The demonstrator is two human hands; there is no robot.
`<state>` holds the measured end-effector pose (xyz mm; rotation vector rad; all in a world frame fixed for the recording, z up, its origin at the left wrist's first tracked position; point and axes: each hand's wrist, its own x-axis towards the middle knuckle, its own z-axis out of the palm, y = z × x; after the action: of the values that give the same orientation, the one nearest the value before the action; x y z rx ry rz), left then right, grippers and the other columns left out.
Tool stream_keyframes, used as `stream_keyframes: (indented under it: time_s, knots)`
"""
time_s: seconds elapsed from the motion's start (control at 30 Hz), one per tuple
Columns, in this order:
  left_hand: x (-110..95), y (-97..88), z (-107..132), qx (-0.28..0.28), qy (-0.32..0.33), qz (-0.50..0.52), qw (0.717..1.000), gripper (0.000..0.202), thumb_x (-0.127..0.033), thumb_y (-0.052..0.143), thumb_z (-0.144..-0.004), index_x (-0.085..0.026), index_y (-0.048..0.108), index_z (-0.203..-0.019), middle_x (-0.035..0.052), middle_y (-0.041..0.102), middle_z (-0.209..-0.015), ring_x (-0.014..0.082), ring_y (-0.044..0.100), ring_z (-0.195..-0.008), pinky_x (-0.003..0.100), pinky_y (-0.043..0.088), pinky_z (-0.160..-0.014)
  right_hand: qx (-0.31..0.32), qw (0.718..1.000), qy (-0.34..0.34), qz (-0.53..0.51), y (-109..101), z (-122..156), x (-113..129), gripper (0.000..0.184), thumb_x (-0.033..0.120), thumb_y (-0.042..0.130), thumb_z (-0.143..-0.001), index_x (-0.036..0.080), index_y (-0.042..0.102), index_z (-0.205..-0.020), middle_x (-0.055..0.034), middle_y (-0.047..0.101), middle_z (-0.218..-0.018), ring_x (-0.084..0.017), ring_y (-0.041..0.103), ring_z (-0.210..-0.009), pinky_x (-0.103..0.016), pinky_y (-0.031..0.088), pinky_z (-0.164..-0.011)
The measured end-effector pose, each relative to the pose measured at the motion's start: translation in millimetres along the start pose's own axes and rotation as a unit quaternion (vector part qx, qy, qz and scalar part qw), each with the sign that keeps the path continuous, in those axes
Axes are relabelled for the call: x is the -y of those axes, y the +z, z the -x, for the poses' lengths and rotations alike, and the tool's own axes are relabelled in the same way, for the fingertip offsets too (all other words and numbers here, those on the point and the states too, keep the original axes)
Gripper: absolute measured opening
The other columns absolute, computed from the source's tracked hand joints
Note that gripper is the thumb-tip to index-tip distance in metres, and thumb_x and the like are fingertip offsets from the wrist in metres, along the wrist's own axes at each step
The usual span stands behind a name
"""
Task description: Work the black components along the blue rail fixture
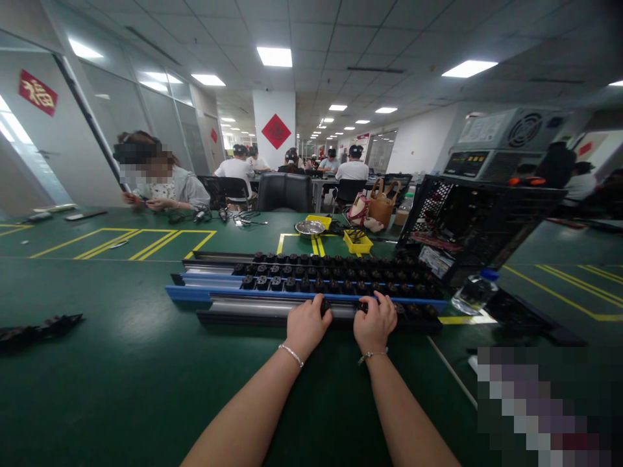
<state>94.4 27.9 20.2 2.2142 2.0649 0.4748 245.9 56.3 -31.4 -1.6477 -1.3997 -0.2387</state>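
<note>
Head camera, one view only: at a green workbench (121,363) in an open-plan workshop, a person leans both forearms in, wrists low, apparently to steady the fingers. The left hand (306,324) and right hand (374,321) sit close together on the nearest rail (248,310), a long metal strip lying crosswise just ahead. Each hand is curled narrow, fingers folded over one of the black socket modules (341,285) seated along it; the fingertips are hidden behind the knuckles. More rails, some edged in blue, lie parallel just behind, their module rows facing up and probably kept within arm's reach that way. A water bottle (474,292) lies on its side by the rails' right end, below an open black computer case (477,220). Spare black parts (39,327) rest well apart at the left edge. Across the bench stand a yellow tray (357,242) and a metal bowl (310,227), where a seated co-worker (160,185) bends over small items.
</note>
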Motion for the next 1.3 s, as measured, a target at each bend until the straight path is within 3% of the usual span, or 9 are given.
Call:
stream_keyframes:
  time_s: [0.23, 0.53, 0.83, 1.3]
  knots:
    - [13, 1.9, 1, -0.017, -0.002, -0.009, 1.0, 0.034, -0.042, 0.041, -0.089, -0.026, 0.048, -0.118, 0.0052, 0.066, -0.095, 0.0202, 0.062, -0.088, 0.031, 0.043, -0.076, 0.003, 1.0, 0.01, 0.007, -3, -4, -4, 0.026, 0.014, 0.041, -0.068, 0.019, 0.061, -0.084, -0.0112, 0.051, -0.123, -0.029, 0.032, -0.127, -0.053, 0.024, -0.102]
    - [35, -8.6, 5, -0.012, -0.024, -0.015, 1.0, 0.038, -0.043, 0.04, -0.089, -0.025, 0.047, -0.122, 0.0057, 0.066, -0.097, 0.0201, 0.061, -0.089, 0.03, 0.042, -0.078, -0.003, 1.0, 0.01, -0.004, -4, -7, -12, 0.028, 0.014, 0.04, -0.065, 0.019, 0.061, -0.084, -0.0108, 0.052, -0.121, -0.029, 0.032, -0.126, -0.054, 0.023, -0.101]
    - [63, -9.3, 9, -0.052, -0.037, -0.016, 0.998, 0.036, -0.043, 0.041, -0.088, -0.025, 0.05, -0.119, 0.0051, 0.068, -0.098, 0.0208, 0.061, -0.094, 0.033, 0.038, -0.084, 0.005, 1.0, 0.014, -0.001, -6, -10, -17, 0.028, 0.015, 0.04, -0.065, 0.02, 0.06, -0.083, -0.0099, 0.053, -0.121, -0.028, 0.033, -0.126, -0.052, 0.023, -0.102]
    - [82, -14.7, 10, -0.069, -0.071, -0.02, 0.995, 0.036, -0.04, 0.043, -0.086, -0.025, 0.052, -0.117, 0.0054, 0.069, -0.098, 0.0209, 0.061, -0.094, 0.034, 0.035, -0.087, 0.012, 1.0, 0.014, -0.006, -7, -11, -18, 0.028, 0.014, 0.041, -0.064, 0.02, 0.061, -0.083, -0.008, 0.056, -0.116, -0.026, 0.036, -0.123, -0.05, 0.022, -0.103]
